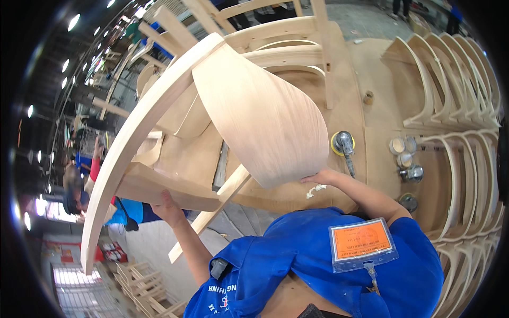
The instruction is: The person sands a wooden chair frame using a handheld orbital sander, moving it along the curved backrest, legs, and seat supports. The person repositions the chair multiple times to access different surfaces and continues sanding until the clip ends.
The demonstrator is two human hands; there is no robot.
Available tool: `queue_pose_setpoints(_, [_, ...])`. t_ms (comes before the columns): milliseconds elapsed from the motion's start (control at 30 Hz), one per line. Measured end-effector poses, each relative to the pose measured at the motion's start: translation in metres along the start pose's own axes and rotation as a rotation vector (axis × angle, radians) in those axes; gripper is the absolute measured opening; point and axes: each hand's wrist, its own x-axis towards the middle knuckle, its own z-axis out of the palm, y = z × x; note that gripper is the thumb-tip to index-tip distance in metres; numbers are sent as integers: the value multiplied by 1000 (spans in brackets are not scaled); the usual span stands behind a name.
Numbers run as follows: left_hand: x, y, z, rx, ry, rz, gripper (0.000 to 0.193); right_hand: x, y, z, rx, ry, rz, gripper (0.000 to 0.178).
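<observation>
A pale wooden chair frame is tilted up in front of me, with a wide curved panel point(265, 116), a long bowed leg point(143, 124) and a straight leg point(212, 212). Between the legs runs a broad curved rail point(164, 185), and my left hand point(168, 209) is closed on its lower edge. At the panel's lower right corner, my right hand point(322, 177) pinches the edge, thumb and fingers partly hidden. A sander point(343, 143) with a yellow pad lies right of the panel, apart from my hand.
Brown sheeting covers the worktable point(350, 79). Rows of curved wooden parts point(450, 79) stand along the right. Small round containers point(397, 146) and another power tool point(412, 173) sit beside them. More chair frames point(275, 29) stand beyond. A co-worker point(79, 191) is at the left.
</observation>
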Motion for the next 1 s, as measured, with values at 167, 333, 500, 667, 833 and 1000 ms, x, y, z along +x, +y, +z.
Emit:
queue_pose_setpoints(167, [-12,-20,-29,-161,71,-76,56,-5,-30,-16,111,180,-142,43])
queue_pose_setpoints(333, [-3,-29,-45,-252,202,-324,56,18,-104,-45,392,273,-147,42])
queue_pose_setpoints(500, [14,-32,-38,-333,346,-541,58,29,-217,-79,81,392,-361,49])
queue_pose_setpoints(667, [39,-34,-19,-534,324,-704,67,37,-331,-96,-247,538,-668,43])
queue_pose_setpoints(833, [64,-31,12,-666,319,-765,73,13,-416,-97,-308,330,-944,32])
queue_pose_setpoints(1000, [83,-31,42,-773,273,-744,80,-23,-419,-97,-498,353,-1087,50])
